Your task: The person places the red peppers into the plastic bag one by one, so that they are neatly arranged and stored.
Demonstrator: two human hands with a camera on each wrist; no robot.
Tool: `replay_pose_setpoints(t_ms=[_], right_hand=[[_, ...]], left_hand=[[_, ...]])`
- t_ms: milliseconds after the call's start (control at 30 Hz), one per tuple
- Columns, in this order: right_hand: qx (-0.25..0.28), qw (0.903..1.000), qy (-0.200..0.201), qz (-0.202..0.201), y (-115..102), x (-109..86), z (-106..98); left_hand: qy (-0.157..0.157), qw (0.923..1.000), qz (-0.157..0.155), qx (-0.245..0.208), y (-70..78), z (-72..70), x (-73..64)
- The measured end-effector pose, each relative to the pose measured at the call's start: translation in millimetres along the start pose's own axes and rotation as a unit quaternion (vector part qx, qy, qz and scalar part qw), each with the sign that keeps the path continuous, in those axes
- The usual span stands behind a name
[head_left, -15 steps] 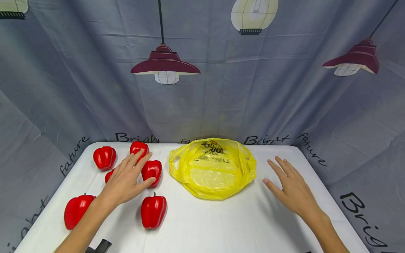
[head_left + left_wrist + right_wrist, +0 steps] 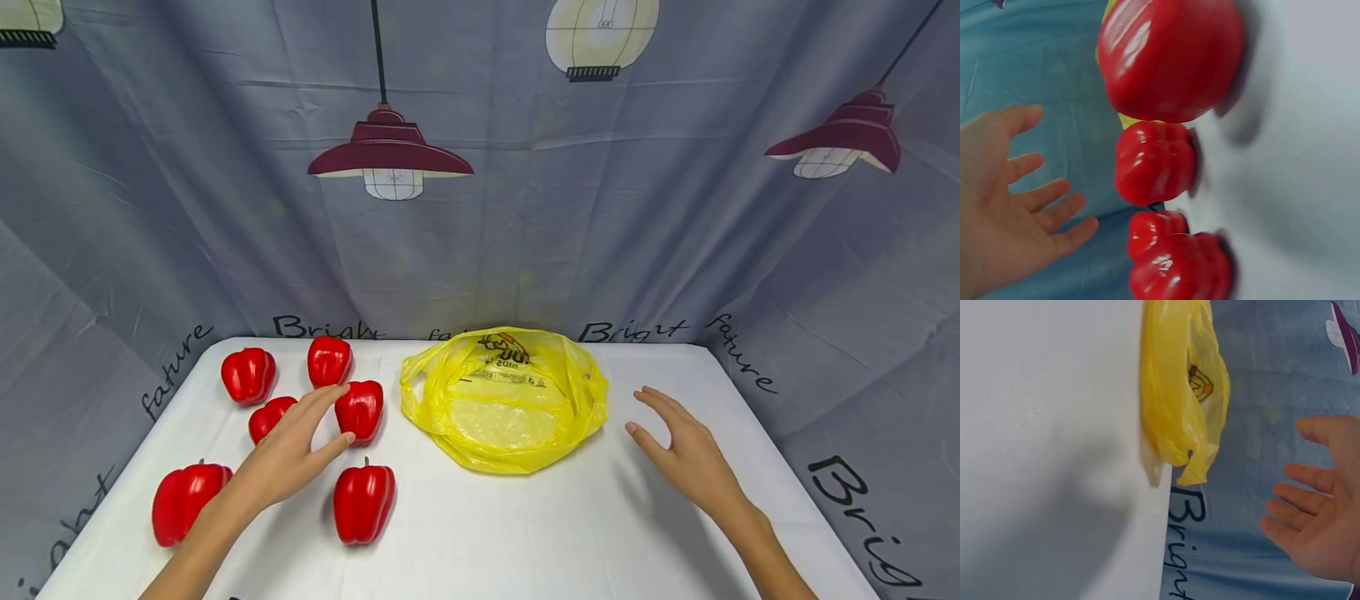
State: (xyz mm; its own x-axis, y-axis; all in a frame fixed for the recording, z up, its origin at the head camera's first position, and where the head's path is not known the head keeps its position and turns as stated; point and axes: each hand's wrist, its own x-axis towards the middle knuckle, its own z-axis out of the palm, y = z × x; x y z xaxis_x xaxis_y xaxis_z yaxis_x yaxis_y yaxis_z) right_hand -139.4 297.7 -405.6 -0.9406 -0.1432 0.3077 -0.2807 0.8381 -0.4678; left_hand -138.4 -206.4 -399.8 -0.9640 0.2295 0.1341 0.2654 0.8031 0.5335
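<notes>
My left hand hovers over the left part of the table, fingers loosely extended and holding nothing. Around it lie several red bell peppers: one close to the fingertips, one to the right of the wrist, one partly covered by the forearm. In the left wrist view, peppers lie beside the hand, apart from its fingers. A yellow plastic bag sits mid-table with its mouth spread open. To the bag's right my right hand is raised, empty, fingers extended toward it.
The table has a white cover. Behind and at both sides hangs a grey-blue curtain printed with lamps and lettering. More peppers stand toward the back left, including one in the far corner.
My left hand has drawn back slightly toward me, uncovering more of the peppers behind it. The right hand has turned a little, its fingers closer together. Peppers and bag stay put.
</notes>
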Motion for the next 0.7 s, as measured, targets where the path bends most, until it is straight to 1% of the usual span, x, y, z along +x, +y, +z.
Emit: replay_pose_setpoints(t_ms=[100, 167, 300, 433, 567, 700], right_hand=[[0.015, 0.9998, 0.013, 0.002, 1, -0.9, 4], [0.022, 0.9996, 0.018, 0.008, 2, -1.4, 7], [0.035, 0.9988, 0.013, 0.032, 3, -1.6, 11], [0.057, 0.9970, 0.004, 0.053, 5, -0.2, 15], [0.078, 0.9954, 0.014, 0.054, 9, 2.5, 23], [0.114, 0.9913, 0.022, 0.061, 14, 5.3, 31]], left_hand=[[-0.009, 0.9996, -0.003, -0.027, -3.4, 5.0, -3.2], [-0.017, 0.9988, -0.011, -0.044, -5.4, 8.3, -5.8], [-0.031, 0.9953, -0.032, -0.086, -8.5, 14.4, -11.3], [-0.050, 0.9901, -0.057, -0.119, -11.2, 20.2, -17.5], [-0.071, 0.9821, -0.088, -0.151, -14.9, 26.4, -24.9], [-0.080, 0.9744, -0.096, -0.187, -20.9, 32.9, -31.1]])
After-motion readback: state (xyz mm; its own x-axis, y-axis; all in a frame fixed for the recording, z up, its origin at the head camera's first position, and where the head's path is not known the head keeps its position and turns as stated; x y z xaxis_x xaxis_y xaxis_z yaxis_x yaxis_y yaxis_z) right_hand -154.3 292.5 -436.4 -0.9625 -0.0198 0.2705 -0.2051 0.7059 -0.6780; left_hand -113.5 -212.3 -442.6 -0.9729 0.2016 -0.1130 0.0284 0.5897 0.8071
